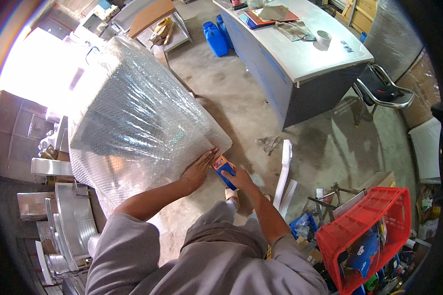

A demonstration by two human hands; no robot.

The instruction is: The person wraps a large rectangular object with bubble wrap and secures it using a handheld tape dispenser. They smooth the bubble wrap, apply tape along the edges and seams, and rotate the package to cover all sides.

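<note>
Bubble-wrapped bundle [142,118]: one, large and boxy, in clear film, at the person's front left; landmark for all entries below.

Left hand [198,171]: laid on the bundle's near right edge; fingers extended and flat against the film, gripping nothing.

Blue-and-orange handheld tool [225,170]: one, just off that same edge of the bundle, orange end toward the left hand (exact kind, and whether it touches the film, cannot be told).

Right hand [241,180]: just right of the bundle's near edge, fingers closed around the tool's blue body.

Step in hand, by judgement: film pressed down at the bundle's edge while the tool is lined up or worked beside it. The next move seems to call for even pressure from the left hand and a controlled angle on the tool.

Containers:
Red plastic crate [352,216]: well right of the bundle, tilted, open side showing; holds a blue packet [365,253] among pieces too crowded to sort.
Blue container [295,227]: between bundle and crate, near the crate; clear crumpled plastic within.
Blue jerrycans [214,39]: two, on the floor beyond the bundle; contents hidden.
Cardboard box [37,205]: left of the bundle; contents not visible.

Outlying: grey bench [325,66], beyond and right of the bundle, bearing folders [273,17] and a tape roll [322,45]; white strip [283,169], on the floor right of the bundle
</note>
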